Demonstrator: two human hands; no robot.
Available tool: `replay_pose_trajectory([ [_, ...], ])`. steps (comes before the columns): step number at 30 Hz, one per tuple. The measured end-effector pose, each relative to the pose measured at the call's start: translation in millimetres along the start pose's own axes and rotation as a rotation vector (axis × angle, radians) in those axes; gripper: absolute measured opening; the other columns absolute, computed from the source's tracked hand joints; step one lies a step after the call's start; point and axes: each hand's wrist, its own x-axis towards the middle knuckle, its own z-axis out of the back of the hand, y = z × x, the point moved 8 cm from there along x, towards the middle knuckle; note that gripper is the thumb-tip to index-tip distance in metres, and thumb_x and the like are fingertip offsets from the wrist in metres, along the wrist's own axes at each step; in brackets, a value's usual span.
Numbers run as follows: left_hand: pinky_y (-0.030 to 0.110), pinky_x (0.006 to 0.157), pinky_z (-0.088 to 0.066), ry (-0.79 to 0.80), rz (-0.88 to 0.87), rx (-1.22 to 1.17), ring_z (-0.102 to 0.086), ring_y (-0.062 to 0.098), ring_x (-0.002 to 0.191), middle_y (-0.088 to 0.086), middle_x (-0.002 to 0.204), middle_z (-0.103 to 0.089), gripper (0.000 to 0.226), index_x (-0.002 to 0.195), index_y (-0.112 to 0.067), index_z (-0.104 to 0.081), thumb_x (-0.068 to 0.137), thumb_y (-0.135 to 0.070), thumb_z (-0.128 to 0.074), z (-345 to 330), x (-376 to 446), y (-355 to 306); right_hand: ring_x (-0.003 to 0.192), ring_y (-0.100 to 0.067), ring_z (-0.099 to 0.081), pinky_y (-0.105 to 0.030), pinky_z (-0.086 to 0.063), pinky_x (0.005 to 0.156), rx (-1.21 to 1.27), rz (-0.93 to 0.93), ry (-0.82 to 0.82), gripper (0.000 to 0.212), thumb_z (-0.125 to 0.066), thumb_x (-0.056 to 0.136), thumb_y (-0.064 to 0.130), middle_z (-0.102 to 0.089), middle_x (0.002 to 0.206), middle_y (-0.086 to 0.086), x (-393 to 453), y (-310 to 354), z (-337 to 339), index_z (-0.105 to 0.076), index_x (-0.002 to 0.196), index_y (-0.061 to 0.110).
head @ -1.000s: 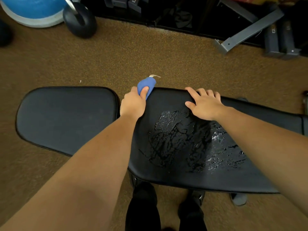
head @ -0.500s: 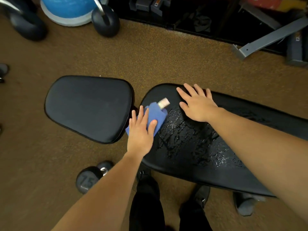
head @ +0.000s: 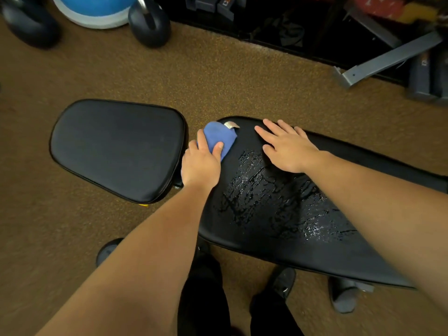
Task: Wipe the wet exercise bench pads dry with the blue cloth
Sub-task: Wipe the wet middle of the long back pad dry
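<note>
Head view puts your blue cloth (head: 219, 139) at the near-left corner of the long back pad (head: 278, 214), bunched under your left hand (head: 201, 163), fingers and thumb curled over it, likely to keep it wadded for pressure. Water beads across the pad's middle, unwiped. Your right hand (head: 288, 149) lies flat, fingers spread, probably steadying the bench. Beside it, the seat pad (head: 116, 146) looks dry.
</note>
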Motion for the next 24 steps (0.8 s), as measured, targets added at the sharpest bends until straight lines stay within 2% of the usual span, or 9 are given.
replay_pose_trajectory([
  [3,0.044,0.088,-0.041,0.05,0.115,-0.099,-0.055,0.044,0.115,0.021,0.13,-0.057,0.058,0.143,-0.011,-0.038,0.104,-0.054,-0.031,8.9,13.9,15.7,0.154,-0.018,0.002,-0.047,-0.004,0.123,0.002,0.025,-0.019,0.053,-0.021,0.107,0.039,0.004,0.167,0.014,0.2,-4.7,5.0,-0.006,0.159,0.04],
  [5,0.041,0.085,-0.039,0.068,0.109,-0.154,-0.056,0.042,0.115,0.019,0.128,-0.06,0.051,0.137,-0.012,-0.042,0.105,-0.051,-0.032,11.6,13.4,18.7,0.154,-0.019,-0.003,-0.049,-0.008,0.121,-0.014,0.015,-0.043,0.053,-0.021,0.107,0.042,0.0,0.167,0.012,0.4,-11.1,8.1,-0.008,0.158,0.04],
  [7,0.035,0.088,-0.038,0.065,0.042,-0.262,-0.055,0.035,0.12,0.013,0.135,-0.057,0.049,0.145,-0.015,-0.039,0.106,-0.045,-0.035,9.8,6.9,20.7,0.153,-0.025,-0.006,-0.056,-0.011,0.118,-0.038,-0.045,-0.043,0.052,-0.019,0.106,0.049,-0.003,0.167,0.009,-1.1,-20.2,6.4,-0.005,0.156,0.047],
  [9,0.035,0.099,-0.04,0.057,-0.041,-0.332,-0.05,0.028,0.128,0.008,0.144,-0.05,0.054,0.152,-0.018,-0.032,0.105,-0.044,-0.037,6.1,-5.1,24.4,0.152,-0.03,-0.006,-0.061,-0.013,0.116,-0.065,-0.098,-0.038,0.053,-0.017,0.104,0.054,-0.003,0.167,0.004,-5.6,-27.9,0.8,0.001,0.154,0.053],
  [12,0.041,0.115,-0.033,0.054,-0.095,-0.307,-0.038,0.025,0.139,0.007,0.156,-0.035,0.064,0.158,-0.017,-0.02,0.104,-0.047,-0.037,-0.2,-27.7,33.1,0.152,-0.029,-0.006,-0.066,-0.011,0.116,-0.072,-0.142,-0.06,0.057,-0.016,0.102,0.059,-0.003,0.167,0.003,-11.3,-35.4,-5.5,0.007,0.154,0.051],
  [15,0.038,0.119,-0.024,0.034,-0.066,-0.249,-0.026,0.026,0.147,0.006,0.164,-0.02,0.067,0.16,-0.015,-0.011,0.105,-0.046,-0.035,-2.5,-52.5,38.8,0.153,-0.028,-0.004,-0.066,-0.007,0.117,-0.035,-0.182,-0.067,0.062,-0.016,0.1,0.065,-0.004,0.167,0.004,-12.8,-42.8,-6.3,0.006,0.155,0.047],
  [19,0.042,0.125,-0.012,0.008,-0.063,-0.102,-0.006,0.024,0.154,0.006,0.168,-0.005,0.069,0.16,-0.014,-0.003,0.105,-0.048,-0.025,-11.0,-83.6,45.8,0.152,-0.027,-0.007,-0.063,-0.005,0.119,0.065,-0.178,-0.079,0.063,-0.015,0.1,0.064,-0.01,0.167,0.002,-14.7,-47.8,-1.6,-0.005,0.158,0.042],
  [22,0.045,0.125,-0.005,-0.028,0.028,-0.094,0.002,0.028,0.154,0.009,0.168,0.001,0.068,0.16,-0.011,-0.002,0.106,-0.044,-0.026,-16.7,-106.2,46.0,0.151,-0.027,-0.013,-0.058,-0.007,0.12,0.12,-0.157,-0.131,0.06,-0.02,0.102,0.059,-0.019,0.165,-0.001,-21.7,-50.7,2.9,-0.019,0.157,0.036],
  [24,0.046,0.125,-0.003,-0.06,0.138,-0.134,0.006,0.029,0.154,0.01,0.168,0.003,0.067,0.16,-0.01,-0.001,0.107,-0.041,-0.027,-20.2,-120.4,43.1,0.148,-0.026,-0.02,-0.054,-0.014,0.119,0.144,-0.115,-0.228,0.055,-0.026,0.104,0.053,-0.03,0.159,0.0,-30.4,-51.1,9.6,-0.032,0.154,0.031],
])
